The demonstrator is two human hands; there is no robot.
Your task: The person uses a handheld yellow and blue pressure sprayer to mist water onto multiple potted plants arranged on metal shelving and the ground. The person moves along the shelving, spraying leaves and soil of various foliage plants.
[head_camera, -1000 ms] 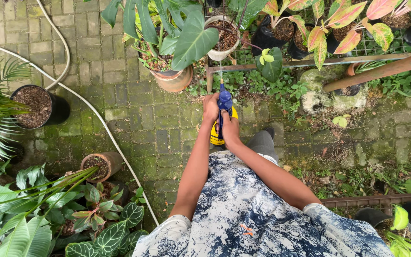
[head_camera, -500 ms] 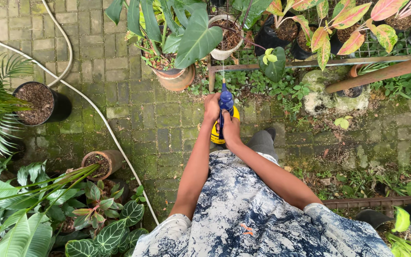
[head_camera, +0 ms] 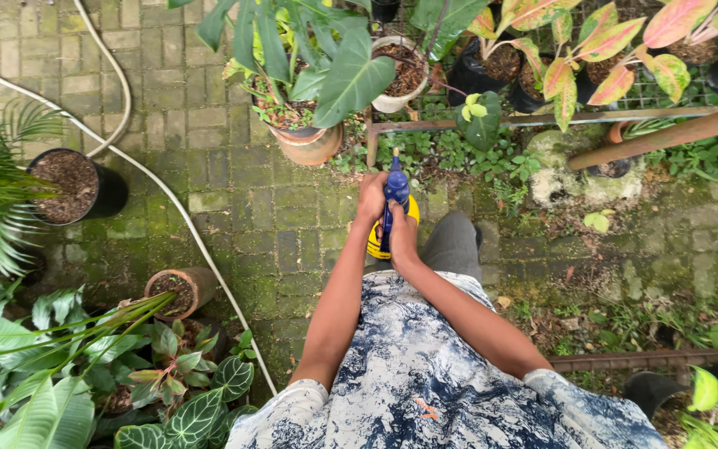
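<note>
I hold a yellow spray bottle point(head_camera: 373, 241) with a blue pump head point(head_camera: 396, 188) in front of me, nozzle pointing away. My left hand point(head_camera: 371, 199) grips the left side of the blue head. My right hand point(head_camera: 403, 237) wraps the bottle just below it. Ahead stands a terracotta pot point(head_camera: 309, 141) with large green leaves, and a pale pot of soil point(head_camera: 399, 76) sits behind it.
A white hose point(head_camera: 168, 199) curves across the mossy brick paving. A black pot of soil point(head_camera: 76, 185) stands at left, a tipped terracotta pot point(head_camera: 180, 287) lower left among leafy plants. A rusty metal rack point(head_camera: 542, 118) with red-green plants lies ahead right.
The view has shifted slightly; both hands keep their hold on the bottle at the same spot.
</note>
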